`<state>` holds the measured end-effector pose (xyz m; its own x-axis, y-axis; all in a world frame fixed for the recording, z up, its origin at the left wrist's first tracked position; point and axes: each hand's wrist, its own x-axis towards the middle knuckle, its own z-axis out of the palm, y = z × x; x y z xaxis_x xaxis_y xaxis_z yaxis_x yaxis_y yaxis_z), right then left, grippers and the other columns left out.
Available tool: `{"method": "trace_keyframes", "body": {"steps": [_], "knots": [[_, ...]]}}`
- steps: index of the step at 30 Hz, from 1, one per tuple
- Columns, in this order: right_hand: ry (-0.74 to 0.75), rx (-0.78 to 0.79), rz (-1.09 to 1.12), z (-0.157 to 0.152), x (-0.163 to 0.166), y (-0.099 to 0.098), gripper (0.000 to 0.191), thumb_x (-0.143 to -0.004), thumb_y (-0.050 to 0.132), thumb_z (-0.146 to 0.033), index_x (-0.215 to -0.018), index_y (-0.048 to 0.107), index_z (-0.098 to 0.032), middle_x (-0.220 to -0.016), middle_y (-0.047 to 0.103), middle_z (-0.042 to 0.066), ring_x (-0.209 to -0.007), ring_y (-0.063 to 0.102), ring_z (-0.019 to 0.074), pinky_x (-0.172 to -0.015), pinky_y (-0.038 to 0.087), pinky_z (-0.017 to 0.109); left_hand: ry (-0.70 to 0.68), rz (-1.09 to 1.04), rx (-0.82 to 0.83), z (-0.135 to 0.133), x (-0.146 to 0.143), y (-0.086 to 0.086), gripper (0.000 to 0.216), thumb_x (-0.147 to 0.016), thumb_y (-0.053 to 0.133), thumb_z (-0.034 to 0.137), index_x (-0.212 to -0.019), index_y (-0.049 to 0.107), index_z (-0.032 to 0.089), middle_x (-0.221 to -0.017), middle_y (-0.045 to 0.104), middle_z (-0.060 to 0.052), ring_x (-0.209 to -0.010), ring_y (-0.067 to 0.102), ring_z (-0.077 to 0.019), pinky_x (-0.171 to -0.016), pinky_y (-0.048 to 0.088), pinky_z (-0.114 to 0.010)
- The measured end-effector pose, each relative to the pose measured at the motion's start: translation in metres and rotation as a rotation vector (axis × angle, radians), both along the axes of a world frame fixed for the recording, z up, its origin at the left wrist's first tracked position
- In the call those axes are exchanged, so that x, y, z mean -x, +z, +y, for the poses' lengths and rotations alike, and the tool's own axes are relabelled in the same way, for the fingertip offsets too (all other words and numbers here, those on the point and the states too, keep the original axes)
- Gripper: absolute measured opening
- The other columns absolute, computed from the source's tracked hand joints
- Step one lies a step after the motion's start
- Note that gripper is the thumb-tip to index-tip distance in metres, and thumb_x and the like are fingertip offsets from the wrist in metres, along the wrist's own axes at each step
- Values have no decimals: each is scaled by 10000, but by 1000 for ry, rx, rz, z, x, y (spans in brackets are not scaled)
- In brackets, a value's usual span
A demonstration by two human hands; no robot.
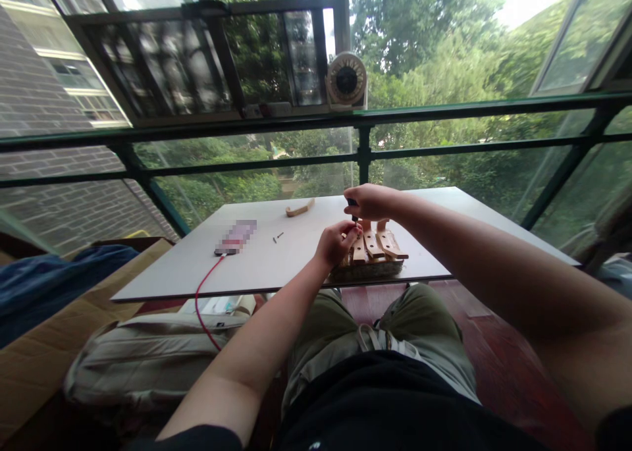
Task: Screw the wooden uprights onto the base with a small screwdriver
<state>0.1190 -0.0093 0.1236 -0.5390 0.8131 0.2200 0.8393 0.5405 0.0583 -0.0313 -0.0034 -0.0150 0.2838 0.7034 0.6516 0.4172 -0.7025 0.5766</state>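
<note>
My right hand (374, 201) is closed around the dark handle of a screwdriver (353, 209), which points down with its shaft above the wooden pieces. My left hand (338, 242) pinches close to the screwdriver's tip; what its fingers hold is hidden. Under both hands, several curved wooden hooks (372, 245) with dark holes lie side by side on a brown block (380, 268) at the table's front edge. A separate curved wooden hook (300, 209) rests near the far edge. Small screws (279, 236) lie to the left of my hands.
The white table (276, 273) stands against a green railing (247, 168) and windows. On its left lies a pixelated phone-like object (236, 238) with a red cable (198, 293) hanging over the edge. A round fan (346, 80) is beyond. A bag (158, 359) and a cardboard box (59, 319) are at lower left.
</note>
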Motion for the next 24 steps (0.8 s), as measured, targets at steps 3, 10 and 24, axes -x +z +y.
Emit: {"method": "trace_keyframes", "body": {"steps": [3,10,24], "knots": [[-11,24,20,2,0,0,307,-904,523,-450,-1018,646,-193,-879,704,85,-710,616,195,-592,382,278,7,-5,6,1,0,1,257,-910,552,388,-955,703,185,-921,745,-38,-781,674,-149,-726,520,-252],[-62,31,33,-1,1,0,307,-919,522,-456,-1029,642,-196,-900,707,93,-711,633,195,-591,406,273,29,9,-22,3,-1,1,210,-895,579,342,-939,708,183,-882,739,-30,-761,662,-145,-747,513,-252],[33,82,47,-4,-5,-2,412,-858,600,-277,-1260,516,-238,-847,691,44,-628,586,158,-555,397,251,26,11,-17,6,2,-1,209,-899,577,325,-954,721,184,-910,753,-35,-795,684,-157,-776,515,-264]]}}
